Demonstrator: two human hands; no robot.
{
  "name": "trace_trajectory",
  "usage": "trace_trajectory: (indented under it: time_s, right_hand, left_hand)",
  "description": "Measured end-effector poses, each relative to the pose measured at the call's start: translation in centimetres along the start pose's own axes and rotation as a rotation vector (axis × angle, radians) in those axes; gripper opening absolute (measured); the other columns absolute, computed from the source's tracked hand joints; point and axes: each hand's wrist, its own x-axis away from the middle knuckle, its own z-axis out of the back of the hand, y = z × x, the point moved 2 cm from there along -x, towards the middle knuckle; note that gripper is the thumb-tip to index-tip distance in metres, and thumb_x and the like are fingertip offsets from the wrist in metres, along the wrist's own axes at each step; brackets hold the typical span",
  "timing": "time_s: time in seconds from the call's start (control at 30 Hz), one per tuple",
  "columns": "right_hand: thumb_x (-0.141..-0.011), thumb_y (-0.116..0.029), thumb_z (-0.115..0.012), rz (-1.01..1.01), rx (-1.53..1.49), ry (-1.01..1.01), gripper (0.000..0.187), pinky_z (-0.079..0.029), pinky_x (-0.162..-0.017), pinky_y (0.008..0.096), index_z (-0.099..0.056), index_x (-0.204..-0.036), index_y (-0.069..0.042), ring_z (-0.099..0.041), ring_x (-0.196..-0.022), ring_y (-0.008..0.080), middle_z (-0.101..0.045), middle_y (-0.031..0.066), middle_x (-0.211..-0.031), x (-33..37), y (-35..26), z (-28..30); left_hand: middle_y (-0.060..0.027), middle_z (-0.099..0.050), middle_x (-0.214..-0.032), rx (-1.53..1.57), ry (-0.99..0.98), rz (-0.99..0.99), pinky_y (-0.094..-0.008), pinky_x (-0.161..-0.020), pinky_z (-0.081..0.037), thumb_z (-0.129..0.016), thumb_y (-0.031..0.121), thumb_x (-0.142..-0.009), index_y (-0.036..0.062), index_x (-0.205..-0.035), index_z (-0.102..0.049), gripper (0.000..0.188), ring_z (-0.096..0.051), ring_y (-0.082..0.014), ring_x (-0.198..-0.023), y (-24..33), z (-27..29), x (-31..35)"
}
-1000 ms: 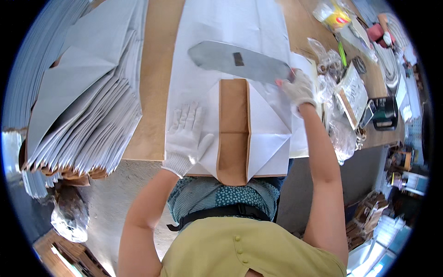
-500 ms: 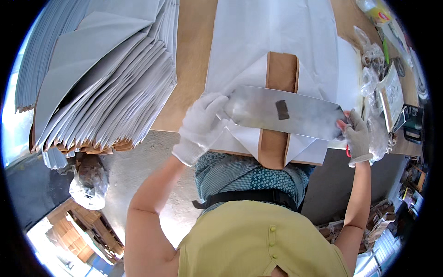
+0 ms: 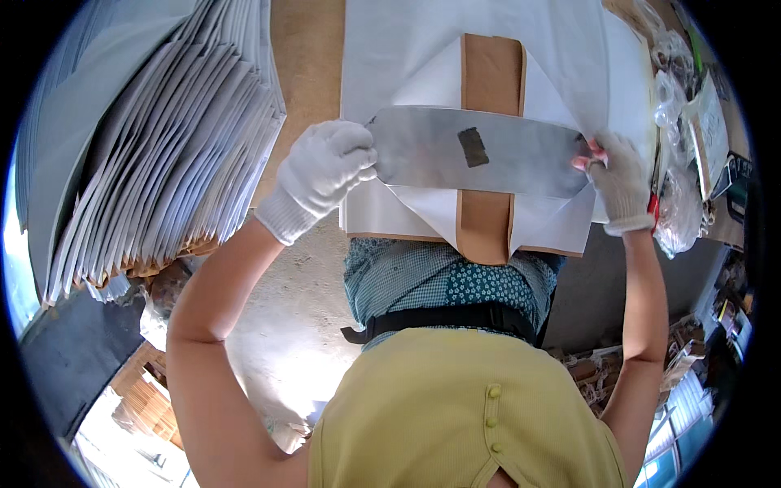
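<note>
A thin, shiny metal plate with a small dark patch of tape lies level across the opened, folded end of a white paper bag. The bag's brown strip runs crosswise beneath it, and white triangular flaps spread on both sides. My left hand, in a white knit glove, pinches the plate's left end. At the right end my right hand, gloved with bare reddish fingertips, grips the plate's corner. Whether the plate presses on the bag or hovers just above it is hard to tell.
A thick fanned stack of white-grey paper bags fills the left of the wooden table. Along the right edge lie crumpled clear plastic, a red-handled tool and other clutter. A bag-like bundle hangs below the stack.
The plate has shifted left relative to the brown strip and lies straighter. My left hand has moved outward to its left end. The whole view has shifted, with the table higher in it.
</note>
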Motion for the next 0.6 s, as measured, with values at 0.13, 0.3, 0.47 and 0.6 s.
trace_trajectory:
  time_s: [0.13,0.3,0.47,0.6]
  right_hand:
    - [-0.077,-0.014,-0.081,0.168,0.19,-0.035,0.03,-0.05,-0.086,0.0514,-0.062,-0.1,-0.009,-0.066,-0.098,0.0373,-0.07,0.0106,-0.094,-3.0,-1.0,1.0]
    - [-0.076,-0.007,-0.083,-0.061,0.057,-0.387,0.038,-0.051,-0.094,0.0475,-0.061,-0.107,-0.007,-0.067,-0.109,0.0336,-0.069,0.0137,-0.1,-6.4,-2.5,1.1]
    - [-0.074,-0.004,-0.087,-0.141,-0.376,-0.485,0.052,-0.048,-0.112,0.0472,-0.065,-0.119,-0.013,-0.059,-0.128,0.0387,-0.063,0.0149,-0.132,-2.2,-1.5,1.9]
    - [-0.075,-0.019,-0.092,0.275,-0.092,-0.199,0.046,-0.049,-0.109,0.0447,-0.067,-0.113,-0.012,-0.06,-0.128,0.0313,-0.066,0.0055,-0.128,2.5,-2.4,2.4]
  left_hand:
    - [-0.0069,-0.058,-0.099,-0.211,-0.027,-0.024,-0.0409,-0.088,-0.052,-0.076,0.015,-0.075,0.0073,-0.094,-0.065,0.023,-0.061,-0.0274,-0.098,5.0,-0.3,-3.1]
    - [-0.0042,-0.058,-0.087,-0.308,-0.169,0.012,-0.0414,-0.08,-0.048,-0.073,0.02,-0.072,0.013,-0.083,-0.062,0.017,-0.061,-0.0258,-0.085,6.7,-4.2,-6.1]
    - [-0.0028,-0.06,-0.079,-0.092,-0.037,0.071,-0.0413,-0.077,-0.044,-0.079,0.021,-0.069,0.0133,-0.074,-0.062,0.02,-0.061,-0.0267,-0.079,6.1,-4.4,-6.3]
    - [-0.003,-0.06,-0.075,0.067,0.101,0.18,-0.0408,-0.075,-0.043,-0.083,0.015,-0.064,0.011,-0.075,-0.062,0.023,-0.06,-0.0266,-0.077,5.6,-4.8,-5.4]
